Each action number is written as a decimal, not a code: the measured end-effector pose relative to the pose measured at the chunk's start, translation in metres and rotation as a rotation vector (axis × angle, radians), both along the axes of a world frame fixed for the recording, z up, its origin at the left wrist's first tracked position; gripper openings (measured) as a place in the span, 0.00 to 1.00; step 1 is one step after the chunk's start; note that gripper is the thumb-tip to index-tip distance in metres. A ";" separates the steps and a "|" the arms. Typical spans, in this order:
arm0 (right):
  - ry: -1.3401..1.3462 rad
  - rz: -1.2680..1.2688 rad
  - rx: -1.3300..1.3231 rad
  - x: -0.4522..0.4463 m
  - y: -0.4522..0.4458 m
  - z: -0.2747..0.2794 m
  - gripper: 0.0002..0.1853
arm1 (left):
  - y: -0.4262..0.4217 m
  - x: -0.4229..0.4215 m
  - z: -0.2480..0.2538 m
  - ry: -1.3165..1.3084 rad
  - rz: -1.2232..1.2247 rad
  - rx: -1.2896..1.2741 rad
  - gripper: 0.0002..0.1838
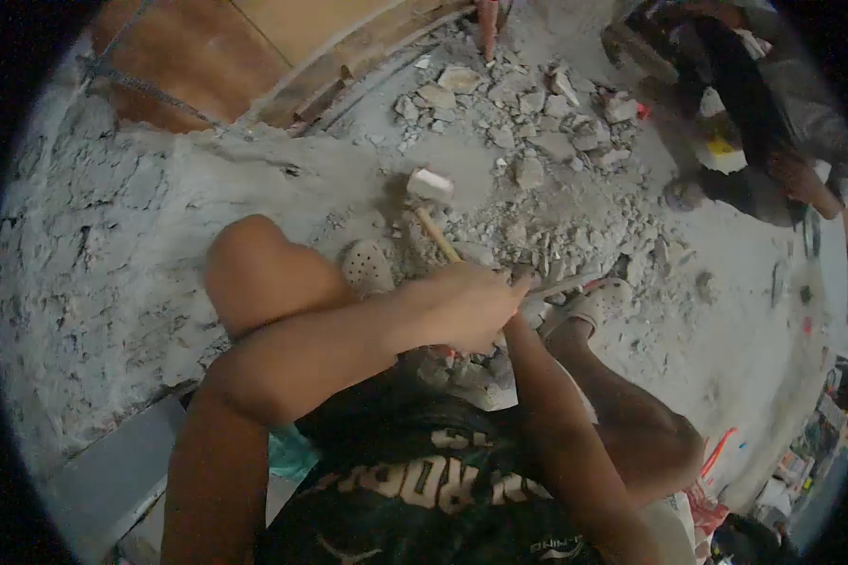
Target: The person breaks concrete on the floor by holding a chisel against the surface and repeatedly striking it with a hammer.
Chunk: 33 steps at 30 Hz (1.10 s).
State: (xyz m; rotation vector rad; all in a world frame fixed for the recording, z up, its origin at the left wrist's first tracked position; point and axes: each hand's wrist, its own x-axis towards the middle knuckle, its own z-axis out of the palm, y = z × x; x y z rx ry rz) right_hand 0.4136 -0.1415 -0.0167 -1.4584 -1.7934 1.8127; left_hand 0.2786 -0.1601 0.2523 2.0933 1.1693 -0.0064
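Pale-wood hammer (pixel 440 236) clasped by left hand (pixel 469 303), apparently curled fully round lower shaft; right hand (pixel 522 280) tucked against it, mostly hidden, its hold impossible to tell. Shaft judged stiff, blocky head (pixel 431 185) heavy; best gripped low, firmly. Head held out beside broken rubble (pixel 530 172); another person (pixel 737 80) seen beyond.

Hammer (pixel 431 222): pale blocky head, yellowish handle, slanted, grip end hidden in left hand's fingers (pixel 493 294).
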 end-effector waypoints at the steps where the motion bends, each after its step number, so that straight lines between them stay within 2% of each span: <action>1: -0.021 -0.041 0.011 0.015 0.001 -0.008 0.23 | 0.001 0.002 0.016 0.063 -0.015 -0.105 0.38; 2: -0.035 -0.083 0.026 0.028 0.003 -0.016 0.23 | 0.002 0.003 0.026 0.128 -0.031 -0.208 0.39; 5: -0.043 -0.210 0.098 0.052 0.007 -0.048 0.24 | -0.007 0.007 0.031 0.175 -0.032 -0.182 0.38; 6: -0.333 -0.128 0.145 0.042 0.014 0.007 0.26 | -0.009 0.007 0.032 0.176 -0.036 -0.176 0.38; 8: -0.356 -0.192 0.117 0.035 0.018 0.046 0.28 | -0.013 0.005 0.032 0.102 -0.116 -0.164 0.38; 9: -0.379 -0.255 0.088 0.033 0.019 0.051 0.30 | -0.014 0.003 0.036 0.103 -0.126 -0.159 0.38; 11: -0.484 -0.241 0.195 0.021 0.016 0.057 0.31 | -0.013 0.001 0.045 0.079 -0.127 -0.193 0.38; 13: -0.440 -0.165 0.394 0.005 0.009 0.065 0.28 | -0.007 -0.002 0.054 0.081 -0.131 -0.199 0.37; 15: -0.458 -0.159 0.413 -0.020 0.006 0.054 0.25 | -0.004 -0.007 0.053 0.085 -0.129 -0.210 0.36; 16: -0.471 -0.148 0.434 -0.037 0.007 0.062 0.22 | -0.004 -0.009 0.051 0.053 -0.083 -0.152 0.35; 18: -0.354 -0.130 0.312 -0.062 0.017 0.094 0.19 | -0.002 -0.012 0.047 0.015 -0.045 -0.096 0.34; 19: -0.360 -0.139 0.311 -0.076 0.026 0.084 0.19 | 0.000 -0.014 0.046 -0.002 0.015 -0.081 0.34; 21: -0.383 0.014 0.391 -0.094 0.046 0.061 0.16 | 0.007 -0.015 0.044 -0.021 0.054 -0.060 0.33; 25: -0.261 0.018 0.311 -0.045 0.067 0.065 0.14 | 0.019 -0.011 0.052 0.017 0.072 -0.038 0.34; 29: -0.478 0.102 0.354 0.032 0.080 0.039 0.13 | 0.022 -0.002 0.060 -0.015 0.017 -0.016 0.35; 32: -0.580 0.126 0.361 0.055 0.069 0.038 0.13 | 0.020 0.007 0.072 0.006 -0.013 -0.101 0.36; 33: -0.669 0.207 0.400 0.061 0.071 0.039 0.13 | 0.018 0.010 0.072 0.007 -0.036 -0.089 0.36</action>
